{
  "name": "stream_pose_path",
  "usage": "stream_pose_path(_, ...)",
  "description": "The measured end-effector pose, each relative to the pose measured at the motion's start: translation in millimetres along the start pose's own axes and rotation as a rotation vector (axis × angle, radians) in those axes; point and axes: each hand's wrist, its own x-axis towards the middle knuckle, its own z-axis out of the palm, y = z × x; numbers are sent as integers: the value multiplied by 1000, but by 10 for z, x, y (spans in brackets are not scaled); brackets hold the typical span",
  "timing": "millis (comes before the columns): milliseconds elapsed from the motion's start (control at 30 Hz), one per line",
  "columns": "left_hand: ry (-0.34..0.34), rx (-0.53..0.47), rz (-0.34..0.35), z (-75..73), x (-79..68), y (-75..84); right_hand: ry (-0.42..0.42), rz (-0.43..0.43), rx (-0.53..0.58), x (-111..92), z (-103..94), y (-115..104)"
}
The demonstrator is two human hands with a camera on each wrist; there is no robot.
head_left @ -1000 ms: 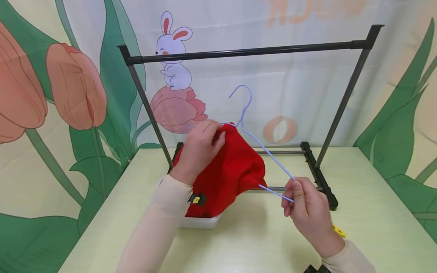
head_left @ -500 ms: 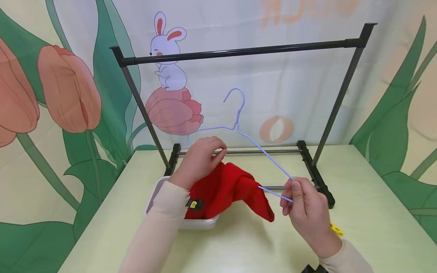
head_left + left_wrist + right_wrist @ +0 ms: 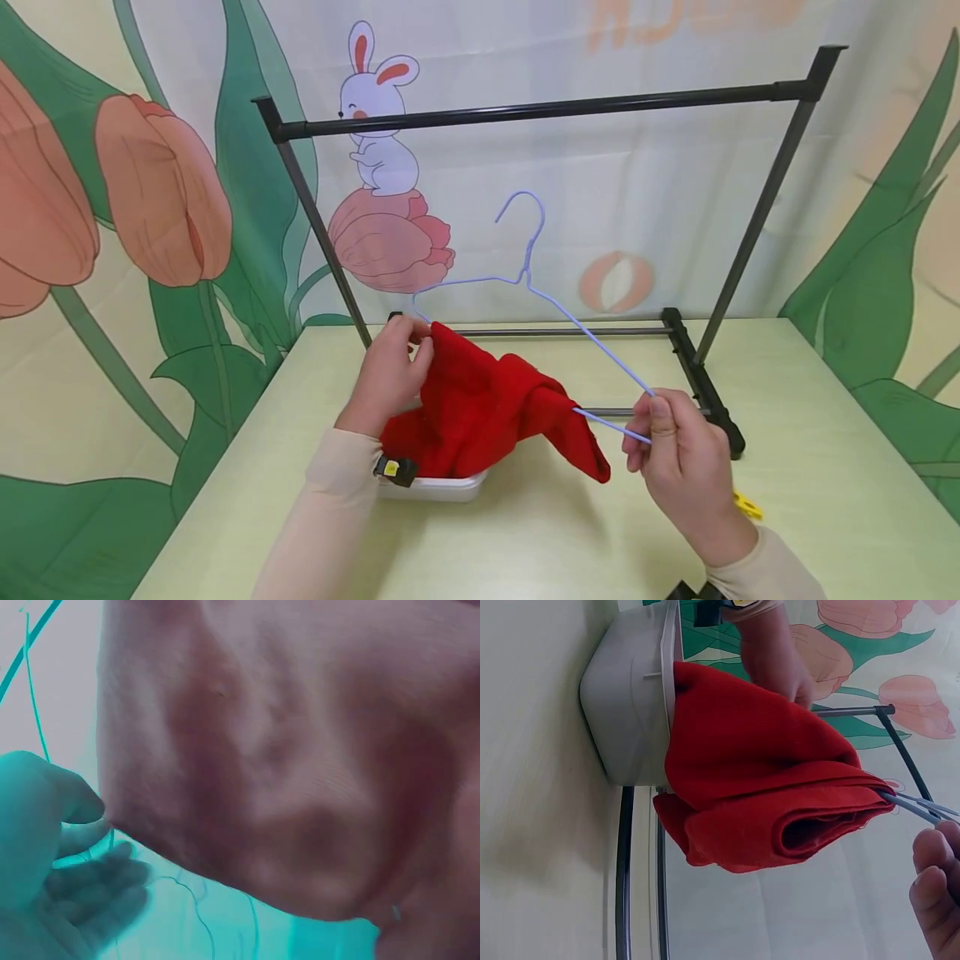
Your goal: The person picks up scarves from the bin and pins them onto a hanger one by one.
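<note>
A thin lilac wire hanger [image 3: 587, 331] stands upright in front of the rack, hook at the top. My right hand [image 3: 678, 462] grips its right-hand corner between thumb and fingers. A red cloth [image 3: 480, 408] hangs over the hanger's bottom bar, its folded end drooping on the right. In the right wrist view, the bar comes out from under the fold of the cloth [image 3: 765, 742]. My left hand [image 3: 386, 371] pinches the cloth's upper left corner. Close up, the left wrist view shows thumb and finger at the cloth edge [image 3: 225, 765], in distorted colours.
Below the cloth is a white plastic tub [image 3: 442, 489], partly covered by it. A black clothes rack [image 3: 540, 111] spans the back of the pale table [image 3: 540, 550]. A small yellow object [image 3: 747, 505] lies beyond my right wrist. A printed curtain hangs behind.
My left hand has let the cloth's raised part down behind the hanger's top and moved left and down, then taken the upper left corner. The right hand keeps its grip on the hanger.
</note>
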Motion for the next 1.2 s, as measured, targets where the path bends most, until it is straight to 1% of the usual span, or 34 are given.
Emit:
stream_pose_path(67, -81, -18, -88, 24, -2, -34, 11, -7, 8, -2, 0, 9)
stream_pose_path(133, -171, -57, -146, 52, 0, -78, 16, -5, 12, -8, -1, 12)
stream_pose_path(167, -208, -83, -163, 65, -1, -103, 18, -5, 16, -11, -2, 14)
stream_pose_path(233, -263, -151, -175, 88, 5, -155, 19, 2, 23, -18, -4, 11)
stream_pose_path(300, -283, -221, -176, 95, 10, -197, 14, 14, 26, -26, -9, 3)
stream_pose_path(367, -269, -292, -180, 90, 19, -213, 10, 19, 28, -34, -13, -1)
stream_pose_path(467, -211, -391, -176, 37, 36, -171, 7, 26, 24, -42, -21, -6)
stream_pose_path(567, -143, -486, -179, -58, 75, -44, 8, 24, 20, -41, -29, -10)
stream_pose_path(633, -102, -531, -159, -130, 119, 57, 8, 20, 21, -35, -33, -13)
stream_pose_path(733, -47, -579, -139, -217, 198, 205, -5, 20, 17, -30, -39, -20)
stream_pose_path(800, -6, -580, -109, -250, 254, 288, -10, 14, 15, -35, -36, -19)
stream_pose_path(867, 28, -556, -87, -259, 303, 356, -11, 6, 17, -47, -26, -14)
stream_pose_path(900, 40, -528, -74, -255, 325, 383, -6, 0, 24, -54, -18, -9)
stream_pose_path(933, 46, -478, -67, -243, 343, 403, -1, -4, 33, -63, -8, -4)
stream_pose_path(1000, 45, -339, -64, -205, 365, 435, 12, -10, 51, -78, 13, 7)
stream_pose_path(1100, 28, -69, -39, -127, 376, 448, 30, -6, 59, -99, 33, 18)
stream_pose_path(1133, 28, 11, -20, -104, 369, 452, 35, -3, 54, -105, 35, 21)
stream_pose_path(1200, 47, 136, 39, -67, 338, 459, 49, -4, 42, -114, 36, 23)
